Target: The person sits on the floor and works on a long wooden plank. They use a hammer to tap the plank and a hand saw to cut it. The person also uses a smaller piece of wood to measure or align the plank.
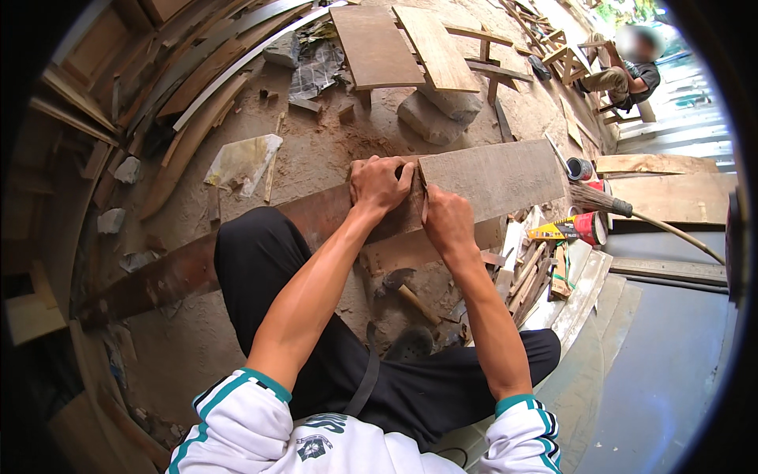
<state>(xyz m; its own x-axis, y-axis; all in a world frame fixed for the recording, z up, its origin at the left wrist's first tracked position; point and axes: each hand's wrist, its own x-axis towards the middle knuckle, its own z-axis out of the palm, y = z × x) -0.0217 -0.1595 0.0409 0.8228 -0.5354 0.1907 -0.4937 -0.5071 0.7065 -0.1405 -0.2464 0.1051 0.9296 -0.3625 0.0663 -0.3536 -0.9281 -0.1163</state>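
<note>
A long reddish-brown wooden plank [170,263] runs from the lower left toward my hands. Over its right part lies a grey-brown board [505,175], its left end edge between my two hands. My left hand [380,185] is on the plank just left of that edge, fingers curled over the far side and thumb toward the board. Closed in a fist, my right hand [448,220] rests at the board's near left corner. From its fingers a thin, flat brown strip [425,207] sticks out along the edge; its kind is hard to make out.
Beyond stand a brown panel [377,47] and a paler board [437,49], near a stone block [438,114]. Right are paint cans [582,169], a brush [604,199] and a yellow-black package [553,229]. Timber lines the left. Another person [624,75] sits far right.
</note>
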